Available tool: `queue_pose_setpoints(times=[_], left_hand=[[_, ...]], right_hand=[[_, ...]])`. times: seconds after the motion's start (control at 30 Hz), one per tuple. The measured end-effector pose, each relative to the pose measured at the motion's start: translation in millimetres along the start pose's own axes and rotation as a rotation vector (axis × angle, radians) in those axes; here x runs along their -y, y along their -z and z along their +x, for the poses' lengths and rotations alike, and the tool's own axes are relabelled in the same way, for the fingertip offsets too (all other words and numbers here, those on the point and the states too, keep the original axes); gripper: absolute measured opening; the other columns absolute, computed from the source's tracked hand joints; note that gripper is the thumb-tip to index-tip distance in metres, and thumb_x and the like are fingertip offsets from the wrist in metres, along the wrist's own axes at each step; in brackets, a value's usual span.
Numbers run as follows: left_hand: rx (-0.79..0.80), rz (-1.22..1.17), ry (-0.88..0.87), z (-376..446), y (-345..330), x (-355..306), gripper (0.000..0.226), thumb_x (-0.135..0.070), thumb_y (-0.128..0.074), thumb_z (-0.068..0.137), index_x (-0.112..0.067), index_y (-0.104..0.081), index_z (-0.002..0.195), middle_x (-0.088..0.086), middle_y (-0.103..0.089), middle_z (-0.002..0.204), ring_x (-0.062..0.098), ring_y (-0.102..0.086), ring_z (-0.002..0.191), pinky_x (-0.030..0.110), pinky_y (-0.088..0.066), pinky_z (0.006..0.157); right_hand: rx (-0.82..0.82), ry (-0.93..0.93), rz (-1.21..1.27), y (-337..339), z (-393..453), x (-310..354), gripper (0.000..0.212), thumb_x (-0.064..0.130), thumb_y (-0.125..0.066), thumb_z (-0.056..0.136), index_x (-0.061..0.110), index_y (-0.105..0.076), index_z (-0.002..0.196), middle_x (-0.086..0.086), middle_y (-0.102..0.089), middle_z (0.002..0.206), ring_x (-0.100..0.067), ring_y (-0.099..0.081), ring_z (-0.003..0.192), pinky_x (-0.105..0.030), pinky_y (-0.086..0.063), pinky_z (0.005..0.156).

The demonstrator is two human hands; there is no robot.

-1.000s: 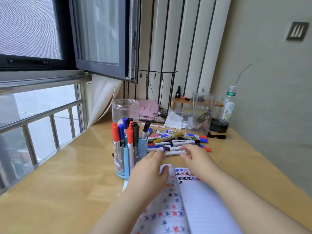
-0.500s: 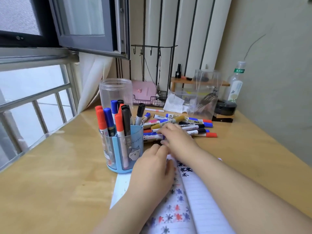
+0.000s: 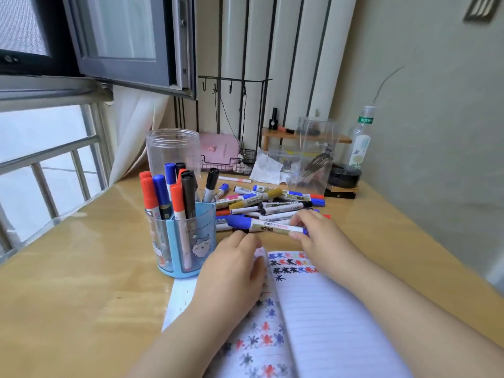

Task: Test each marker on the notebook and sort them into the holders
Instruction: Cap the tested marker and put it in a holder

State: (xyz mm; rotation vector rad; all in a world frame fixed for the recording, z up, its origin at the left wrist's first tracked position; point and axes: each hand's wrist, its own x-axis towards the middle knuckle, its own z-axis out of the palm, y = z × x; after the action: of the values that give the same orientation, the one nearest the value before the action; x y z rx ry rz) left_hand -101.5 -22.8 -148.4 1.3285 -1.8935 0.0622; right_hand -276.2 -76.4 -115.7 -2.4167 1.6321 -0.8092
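Blue-capped marker [image 3: 266, 226] – label unreadable – pinched by right hand [image 3: 313, 236] fingers; left hand [image 3: 231, 271] fingers flat on notebook [image 3: 313, 317].

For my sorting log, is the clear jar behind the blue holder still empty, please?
Yes, the clear jar shows no markers inside.

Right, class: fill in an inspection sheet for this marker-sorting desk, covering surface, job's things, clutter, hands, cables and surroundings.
Surface: wooden desk, glossy.
Job's things: open notebook with star test marks; blue holder with red, blue and black markers upright; clear jar behind it; loose marker pile.
Clutter: bottle, clear box, pink case, crumpled paper.
Hands: left hand rests on the notebook; right hand pinches a blue-capped marker.
Cables: thin cord on the wall.
Surroundings: open window, railing, wall.
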Motion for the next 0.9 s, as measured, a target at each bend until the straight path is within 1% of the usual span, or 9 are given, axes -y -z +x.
queue_pose_setpoints(times=[0.07,0.13,0.23,0.33,0.43,0.53,0.73,0.83,0.9], left_hand=[[-0.022,0.015,-0.06,0.8,0.5,-1.3,0.019,-0.012,-0.069,0.074,-0.012,-0.062,0.091,0.004,-0.057,0.088,0.026,-0.058,0.076,0.031,-0.049,0.056],[-0.043,0.046,-0.114,1.7,1.6,-4.1,0.033,-0.009,-0.075,0.071,-0.011,-0.06,0.1,0.007,-0.054,0.097,0.029,-0.056,0.082,0.036,-0.051,0.065],[-0.036,0.17,-0.185,1.7,2.5,-10.9,0.036,-0.028,-0.063,0.077,-0.014,-0.057,0.111,0.007,-0.055,0.107,0.029,-0.054,0.086,0.038,-0.049,0.07],[0.026,0.283,-0.254,-2.2,-1.2,-14.6,0.033,-0.038,-0.038,0.081,-0.018,-0.063,0.087,-0.002,-0.06,0.08,0.024,-0.057,0.071,0.034,-0.042,0.064],[0.082,0.285,-0.285,-4.9,-0.2,-19.6,0.029,-0.038,-0.035,0.082,-0.02,-0.055,0.07,-0.007,-0.055,0.063,0.02,-0.055,0.057,0.03,-0.036,0.053],[0.106,0.229,-0.295,-9.0,0.0,-30.8,0.025,-0.037,-0.036,0.083,-0.021,-0.048,0.068,-0.007,-0.052,0.059,0.019,-0.052,0.053,0.026,-0.03,0.052],[0.272,0.02,-0.308,-10.2,0.3,-34.3,0.025,-0.037,-0.033,0.089,-0.02,-0.042,0.073,-0.006,-0.044,0.061,0.023,-0.048,0.056,0.027,-0.026,0.056],[0.358,-0.09,-0.282,-11.5,-3.7,-34.1,0.026,-0.042,-0.03,0.093,-0.021,-0.036,0.08,-0.013,-0.034,0.068,0.014,-0.038,0.066,0.027,-0.021,0.059],[0.394,-0.184,-0.275,-13.8,-4.0,-33.5,0.027,-0.046,-0.027,0.089,-0.022,-0.037,0.08,-0.013,-0.039,0.069,0.009,-0.04,0.066,0.022,-0.028,0.058]], right_hand=[[-0.016,-0.057,0.082,12.5,-26.4,-7.7,0.007,0.012,-0.057,0.092,0.018,-0.054,0.094,0.007,-0.051,0.091,-0.006,-0.047,0.071,-0.015,-0.038,0.065],[0.0,-0.091,0.118,22.6,-51.1,-15.0,0.009,0.011,-0.059,0.09,0.019,-0.056,0.092,0.005,-0.056,0.095,-0.013,-0.055,0.08,-0.025,-0.045,0.077],[0.006,-0.084,0.141,35.5,-81.9,-18.1,0.01,0.011,-0.057,0.091,0.021,-0.056,0.093,0.01,-0.056,0.098,-0.011,-0.055,0.089,-0.019,-0.043,0.079],[0.0,-0.051,0.085,39.6,-93.4,-20.4,0.01,0.012,-0.054,0.094,0.021,-0.055,0.096,0.015,-0.053,0.099,-0.005,-0.049,0.088,-0.011,-0.036,0.075],[-0.091,0.035,-0.186,32.0,-92.1,-20.3,0.017,0.014,-0.054,0.089,0.02,-0.06,0.104,0.009,-0.057,0.099,-0.012,-0.051,0.088,-0.015,-0.03,0.076],[-0.12,0.163,-0.344,18.4,-89.6,-10.6,0.033,0.037,-0.046,0.081,0.02,-0.064,0.103,0.006,-0.063,0.092,-0.015,-0.052,0.088,-0.025,-0.032,0.087],[-0.043,0.264,-0.4,8.9,-89.0,5.7,0.027,0.034,-0.037,0.084,0.023,-0.061,0.088,0.011,-0.059,0.078,-0.011,-0.06,0.068,-0.021,-0.045,0.058],[-0.018,0.307,-0.378,12.8,-96.0,2.5,0.024,0.036,-0.037,0.088,0.024,-0.058,0.086,0.013,-0.058,0.075,-0.01,-0.056,0.061,-0.022,-0.033,0.046],[0.022,0.321,-0.331,16.4,-98.8,2.0,0.024,0.039,-0.036,0.092,0.026,-0.056,0.088,0.014,-0.058,0.074,-0.013,-0.054,0.059,-0.024,-0.025,0.047]])
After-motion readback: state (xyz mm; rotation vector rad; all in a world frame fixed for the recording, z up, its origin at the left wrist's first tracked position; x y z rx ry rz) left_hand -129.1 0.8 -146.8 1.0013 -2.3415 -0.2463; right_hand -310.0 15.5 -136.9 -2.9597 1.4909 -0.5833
